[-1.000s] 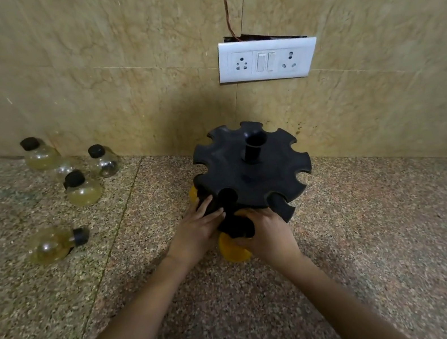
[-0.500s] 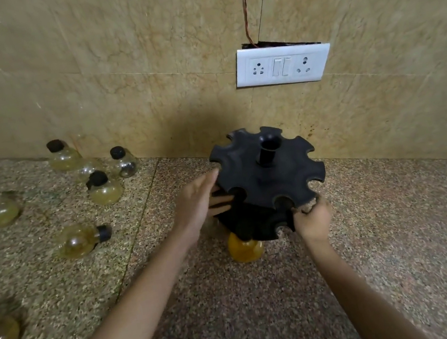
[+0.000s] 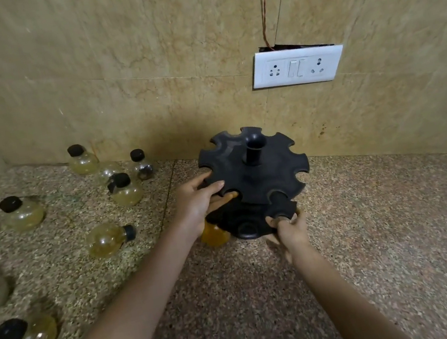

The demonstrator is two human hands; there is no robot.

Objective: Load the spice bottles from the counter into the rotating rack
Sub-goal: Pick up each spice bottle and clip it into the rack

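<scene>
The left hand clasps the rack at 9 o'clock on its top disc, fingers laid over the rim and thumb tucked under. The right hand pinches the lower disc's rim at about 5 o'clock, thumb on top. Neither carries a bottle. One amber bottle hangs from a lower slot at 7 o'clock, just beneath the left hand.

This looks like turning the rack to bring a free slot round. It is best done slowly, I judge. The hands sit on different tiers, so they should push the same way round, or one should only steady while the other turns. A jerk could swing the amber bottle out of its open-mouthed slot. Stopping with an empty notch facing 9 o'clock, toward the supply, would shorten the next reach.

That supply lies from 8 to 10 o'clock on the counter. A lying bottle is nearest, and upright bottles stand farther left and back toward the wall. The lying one seems the handy next pick. Gripping it by the body would leave the neck free to slide into the notch. A socket plate sits on the wall at 1 o'clock, well apart.
</scene>
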